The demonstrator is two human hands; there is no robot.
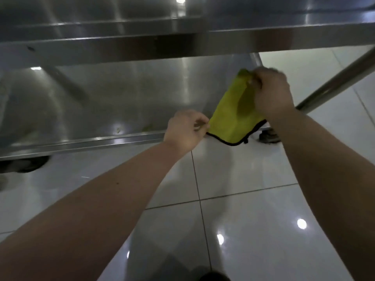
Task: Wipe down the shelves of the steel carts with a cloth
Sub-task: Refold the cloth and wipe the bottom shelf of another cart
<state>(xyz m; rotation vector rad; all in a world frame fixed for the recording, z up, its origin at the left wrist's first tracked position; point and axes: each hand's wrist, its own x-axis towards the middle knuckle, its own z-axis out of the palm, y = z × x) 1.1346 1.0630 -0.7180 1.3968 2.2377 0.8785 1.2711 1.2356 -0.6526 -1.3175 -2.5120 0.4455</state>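
A yellow cloth with a black hem (231, 116) hangs in the air in front of the steel cart, held between both hands. My left hand (185, 129) pinches its lower left corner. My right hand (272, 92) grips its upper right part, higher and farther away. The cart's lower shelf (121, 98) lies behind and to the left of the cloth, with a raised front rim. The upper shelf (142, 37) spans the top of the view. The cloth touches neither shelf.
A steel cart leg (334, 82) slants down at the right. Dark caster wheels sit at the cart's lower right (268, 136) and lower left (26, 163). Glossy white floor tiles (243, 199) fill the foreground.
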